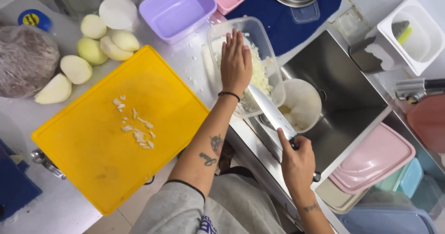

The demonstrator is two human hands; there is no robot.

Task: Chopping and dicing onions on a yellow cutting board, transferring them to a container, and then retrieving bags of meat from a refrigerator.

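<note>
- Left hand (235,62): flat, fingers together and extended, palm down on the chopped white onion inside a clear rectangular plastic container (218,41); it grips nothing.
- Right hand (297,162): closed around the dark handle of a long steel kitchen knife (271,111), index finger laid along the spine; the blade slants up to the container's near rim, below the left wrist.
- Clear container: stands on the white surface (23,123) between a yellow rectangular plastic cutting board (92,164) and a stainless steel sink (343,90).
- Cutting board: carries a few scattered white onion pieces (136,129).
- Peeled onion halves (90,48): grouped on the surface beyond the board's far-left corner.
- Lilac plastic tub (178,9): just beyond the clear container.
- Round white bowl (301,105): in the sink, beside the blade.
</note>
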